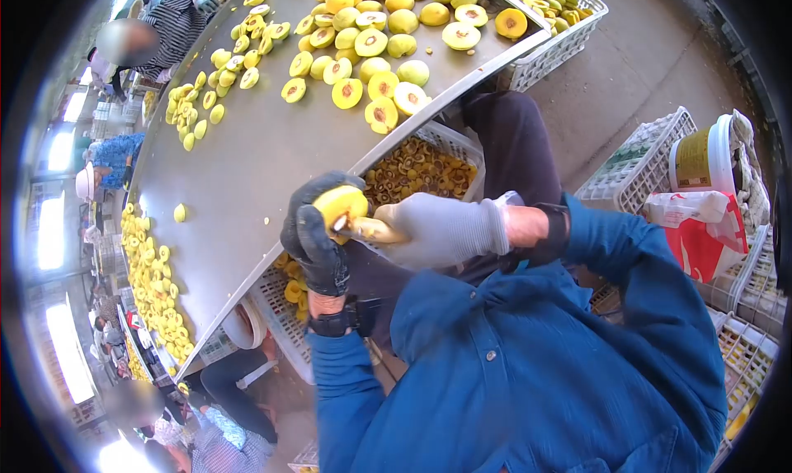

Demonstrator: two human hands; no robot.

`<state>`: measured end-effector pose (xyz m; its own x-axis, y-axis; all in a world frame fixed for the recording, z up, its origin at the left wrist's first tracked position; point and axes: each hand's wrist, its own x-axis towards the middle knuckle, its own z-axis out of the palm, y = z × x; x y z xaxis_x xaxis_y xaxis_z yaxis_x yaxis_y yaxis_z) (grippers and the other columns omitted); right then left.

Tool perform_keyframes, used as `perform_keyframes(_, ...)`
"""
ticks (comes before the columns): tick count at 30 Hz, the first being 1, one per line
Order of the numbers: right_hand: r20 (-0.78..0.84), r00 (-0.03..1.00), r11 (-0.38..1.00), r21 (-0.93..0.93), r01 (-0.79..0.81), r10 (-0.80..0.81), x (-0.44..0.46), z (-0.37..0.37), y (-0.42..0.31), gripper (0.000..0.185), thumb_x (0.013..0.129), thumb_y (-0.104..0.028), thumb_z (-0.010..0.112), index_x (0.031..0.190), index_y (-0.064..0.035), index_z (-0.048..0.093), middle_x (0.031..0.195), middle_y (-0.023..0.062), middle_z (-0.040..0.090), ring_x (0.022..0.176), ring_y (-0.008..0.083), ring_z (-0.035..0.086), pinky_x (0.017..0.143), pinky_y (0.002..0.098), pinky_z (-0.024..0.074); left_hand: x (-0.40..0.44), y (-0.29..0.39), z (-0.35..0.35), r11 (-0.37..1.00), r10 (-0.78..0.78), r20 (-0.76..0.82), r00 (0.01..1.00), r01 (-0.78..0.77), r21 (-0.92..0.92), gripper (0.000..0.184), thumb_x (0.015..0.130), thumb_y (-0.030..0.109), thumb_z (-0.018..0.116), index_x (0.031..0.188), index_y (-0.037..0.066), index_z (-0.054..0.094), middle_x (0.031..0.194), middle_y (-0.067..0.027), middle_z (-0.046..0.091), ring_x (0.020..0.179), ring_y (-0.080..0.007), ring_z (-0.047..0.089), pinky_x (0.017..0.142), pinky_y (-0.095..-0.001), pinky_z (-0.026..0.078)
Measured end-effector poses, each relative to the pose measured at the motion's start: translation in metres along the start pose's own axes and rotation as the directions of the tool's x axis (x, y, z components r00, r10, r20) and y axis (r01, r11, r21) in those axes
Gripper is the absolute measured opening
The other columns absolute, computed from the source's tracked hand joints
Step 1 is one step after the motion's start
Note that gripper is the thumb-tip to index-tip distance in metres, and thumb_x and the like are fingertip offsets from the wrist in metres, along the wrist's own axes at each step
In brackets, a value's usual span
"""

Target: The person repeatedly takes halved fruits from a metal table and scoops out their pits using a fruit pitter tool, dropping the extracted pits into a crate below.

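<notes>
Left hand (312,243) gripped a fruit half (341,201)

The fruit half sat inside the black-gloved fingers. The right hand (445,229), grey-gloved and just beside, was closed around a tool's handle (378,231), the tool's tip at the fruit's middle. Forward of the hands, more fruit halves (371,42) lay on a metal table (247,151). Well to the right hand's right stood a bucket (723,151); its label (693,161) was too small to read.
</notes>
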<state>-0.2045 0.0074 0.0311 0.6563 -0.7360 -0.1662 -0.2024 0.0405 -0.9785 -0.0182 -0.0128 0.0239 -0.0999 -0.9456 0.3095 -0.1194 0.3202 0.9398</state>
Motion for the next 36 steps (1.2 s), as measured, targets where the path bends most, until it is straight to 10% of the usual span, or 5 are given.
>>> perform_keyframes(11,0.359,0.93,0.506,0.819,-0.27,-0.085,-0.007,0.031,0.009,0.011,0.09,-0.017,0.062,0.092,-0.006,0.063,0.066,-0.005,0.053,0.052,0.0034,0.047,0.045,0.0211,0.0351,-0.011,0.002,0.037,0.389,-0.173,0.108,0.979,0.168,-0.906,0.061,0.097,0.06,0.04,0.115,0.004,0.056,0.1,-0.0224,0.062,0.073,-0.0301,0.062,0.059,-0.0355,0.053)
perform_keyframes(17,0.266,0.961,0.469,0.86,-0.201,-0.075,-0.001,0.005,0.051,0.01,0.093,-0.014,0.061,0.089,-0.0049,0.064,0.068,-0.0047,0.055,0.059,0.0061,0.053,0.05,0.0243,0.0398,-0.003,-0.048,0.028,0.713,-0.376,-0.31,0.873,0.059,-0.699,0.063,0.101,0.056,0.033,0.135,0.004,0.046,0.125,-0.0185,0.056,0.105,-0.0327,0.059,0.092,-0.0449,0.05)
perform_keyframes(20,-0.329,0.942,0.742,-0.647,-0.175,-0.064,0.014,0.009,0.109,0.029,0.081,-0.022,0.068,0.096,-0.0002,0.056,0.072,0.0165,0.064,0.062,0.0308,0.065,0.06,0.0415,0.0488,-0.009,-0.051,-0.004,0.673,-0.371,-0.329,0.868,0.008,-0.74,0.06,0.101,0.051,0.036,0.137,0.004,0.046,0.13,-0.0194,0.055,0.113,-0.0361,0.057,0.101,-0.0494,0.046)
perform_keyframes(22,-0.379,0.924,0.996,-0.089,0.023,-0.055,0.021,0.02,0.11,0.028,0.082,-0.022,0.068,0.099,-0.0034,0.055,0.076,0.0175,0.066,0.069,0.0382,0.065,0.062,0.0427,0.0499,-0.014,-0.05,-0.014,0.662,-0.379,-0.332,0.864,0.003,-0.75,0.058,0.101,0.048,0.039,0.138,0.004,0.045,0.132,-0.0201,0.054,0.116,-0.0379,0.056,0.103,-0.0511,0.044)
perform_keyframes(36,-0.169,0.834,0.726,-0.6,0.336,-0.525,0.081,0.068,0.015,0.022,0.083,-0.027,0.07,0.091,-0.0095,0.059,0.072,0.016,0.063,0.064,0.0347,0.065,0.056,0.0412,0.0521,-0.078,-0.037,-0.038,0.909,-0.284,-0.286,0.915,0.163,-0.383,0.049,0.104,0.034,0.038,0.139,-0.001,0.043,0.131,-0.015,0.054,0.12,-0.0295,0.053,0.105,-0.0424,0.042)
